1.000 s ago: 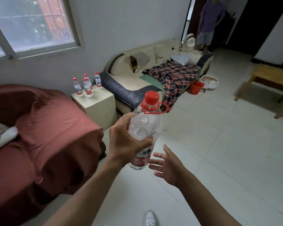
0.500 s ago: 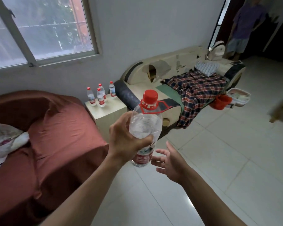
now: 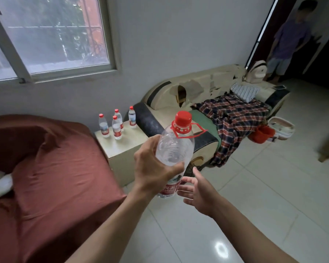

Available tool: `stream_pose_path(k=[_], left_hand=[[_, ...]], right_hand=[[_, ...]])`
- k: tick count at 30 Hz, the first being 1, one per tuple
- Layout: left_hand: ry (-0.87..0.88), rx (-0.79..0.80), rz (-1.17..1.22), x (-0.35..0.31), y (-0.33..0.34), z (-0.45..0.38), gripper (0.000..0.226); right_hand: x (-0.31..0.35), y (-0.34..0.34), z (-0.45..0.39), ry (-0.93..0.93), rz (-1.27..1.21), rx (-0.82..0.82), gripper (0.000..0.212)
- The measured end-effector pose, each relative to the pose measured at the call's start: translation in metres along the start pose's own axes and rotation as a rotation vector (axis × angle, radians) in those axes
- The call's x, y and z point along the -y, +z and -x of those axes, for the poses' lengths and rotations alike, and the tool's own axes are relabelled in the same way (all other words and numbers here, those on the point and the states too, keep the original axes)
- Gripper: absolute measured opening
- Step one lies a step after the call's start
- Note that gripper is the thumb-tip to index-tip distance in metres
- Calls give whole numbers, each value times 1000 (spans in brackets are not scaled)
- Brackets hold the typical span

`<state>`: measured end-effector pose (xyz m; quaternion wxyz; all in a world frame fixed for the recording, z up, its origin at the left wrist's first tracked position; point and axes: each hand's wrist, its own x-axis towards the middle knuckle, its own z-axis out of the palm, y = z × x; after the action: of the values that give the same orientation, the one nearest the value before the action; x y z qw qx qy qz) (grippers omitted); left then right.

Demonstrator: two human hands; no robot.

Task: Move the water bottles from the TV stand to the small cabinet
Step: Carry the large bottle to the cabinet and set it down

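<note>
My left hand (image 3: 152, 166) grips a large clear water bottle (image 3: 176, 147) with a red cap and red carry handle, held upright in front of me. My right hand (image 3: 198, 190) is open just below and right of the bottle's base, fingers spread, not touching it. Ahead and to the left stands the small cream cabinet (image 3: 129, 147), between a bed and a sofa. Several small water bottles (image 3: 116, 126) with red caps stand upright on its top near the wall.
A bed with a rust-red cover (image 3: 46, 177) fills the left. A worn cream sofa (image 3: 207, 92) with a plaid blanket runs along the wall to the right. A red bucket (image 3: 262, 133) and white basin sit on the tiled floor. A person (image 3: 289, 38) stands in the far doorway.
The cabinet and sofa have grown larger and shifted right in view as I come closer. My left hand still holds the big bottle; my right hand stays open under it.
</note>
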<state>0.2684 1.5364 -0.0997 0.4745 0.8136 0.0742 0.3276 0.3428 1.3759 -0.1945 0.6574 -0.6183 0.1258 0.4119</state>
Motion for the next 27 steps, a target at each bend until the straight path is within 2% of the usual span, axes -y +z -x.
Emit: stream_pose_path(k=[11,19,27], left_hand=[[-81,-88,2,68,6,-92,60],[-110,-94,-58,110,46,-168,61],[-179,-198,-193,140,97,-261,61]], right_hand=[[61,42,-94,58,26,36,76],[112,26,-186,119,27,109,72],[197,16,-281,154,41,210,75]])
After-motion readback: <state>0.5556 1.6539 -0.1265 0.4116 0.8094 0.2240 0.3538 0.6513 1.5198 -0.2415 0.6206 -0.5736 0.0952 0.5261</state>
